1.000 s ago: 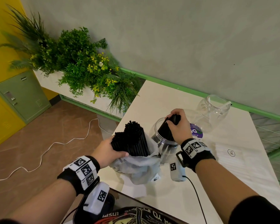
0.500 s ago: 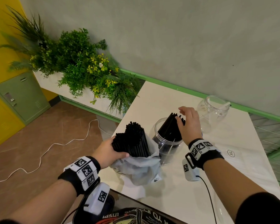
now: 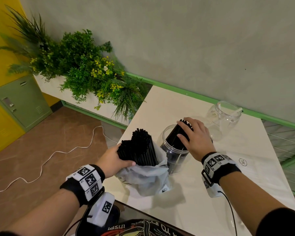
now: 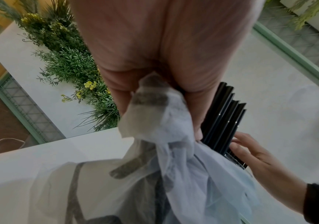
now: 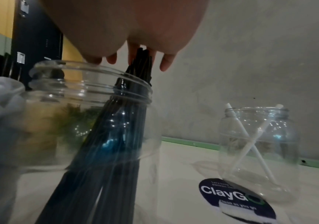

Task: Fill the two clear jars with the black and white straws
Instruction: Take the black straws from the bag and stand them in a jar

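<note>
On the cream-white tabletop (image 3: 203,198) a clear, wide-mouthed plastic jar (image 3: 174,155) stands upright just beside a crumpled translucent white plastic bag (image 3: 143,180), the two touching or nearly so. A sheaf of thin black straws (image 3: 178,133) leans inside this near jar, its tops resting against the far side of the threaded rim and sticking out above it. The right hand (image 3: 195,137) lies over those tops with its fingers (image 5: 166,62) spread and nearly straight, the fingertips touching the straw ends without closing round them. The left hand (image 3: 112,161) grasps a thick bundle of black straws (image 3: 140,147) that stands in the bag, fingers and thumb wrapped round the bundle together with the bag's gathered edge. The bag and bundle stand between the left hand and the near jar. A second clear plastic jar (image 3: 224,119) stands well apart toward the grey wall (image 3: 194,40), holding two white straws (image 5: 250,145) that cross each other and lean on its rim. On the tabletop between the two jars lies a round dark-blue sticker (image 5: 237,198) printed "ClayGo". Off the table's left edge a long white planter of green foliage with small yellow flowers (image 3: 82,72) runs along the wall, a white cable (image 3: 41,167) trails over the brown floor, and a green metal locker (image 3: 20,101) stands against the yellow wall. Both wrists wear black bands with square black-and-white marker tags.
</note>
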Tool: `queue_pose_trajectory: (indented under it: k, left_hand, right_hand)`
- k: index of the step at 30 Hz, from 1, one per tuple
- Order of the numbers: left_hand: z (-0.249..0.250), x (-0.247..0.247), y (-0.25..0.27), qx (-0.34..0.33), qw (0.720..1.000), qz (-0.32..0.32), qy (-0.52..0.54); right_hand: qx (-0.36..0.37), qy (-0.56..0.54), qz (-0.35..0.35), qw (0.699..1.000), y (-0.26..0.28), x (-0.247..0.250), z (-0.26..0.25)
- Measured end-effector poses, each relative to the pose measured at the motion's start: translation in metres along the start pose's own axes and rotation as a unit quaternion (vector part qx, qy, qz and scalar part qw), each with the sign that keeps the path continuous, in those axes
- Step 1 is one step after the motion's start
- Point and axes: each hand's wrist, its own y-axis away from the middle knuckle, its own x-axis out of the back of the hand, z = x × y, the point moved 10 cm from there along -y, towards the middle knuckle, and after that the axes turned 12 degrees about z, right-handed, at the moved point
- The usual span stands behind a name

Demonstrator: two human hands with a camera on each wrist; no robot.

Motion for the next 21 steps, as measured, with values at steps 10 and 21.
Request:
queue_pose_trajectory:
  k: [10, 21]
  left_hand:
    - [0.000, 0.000, -0.001, -0.014, 1.000, 0.000, -0.016]
    - [0.000, 0.001, -0.001, -0.017, 1.000, 0.002, -0.019]
  right_hand:
    - [-0.095, -0.148, 0.105, 0.979, -0.011, 0.005, 0.010]
    - [-0.099, -0.169, 0.076, 0.978, -0.009, 0.016, 0.025]
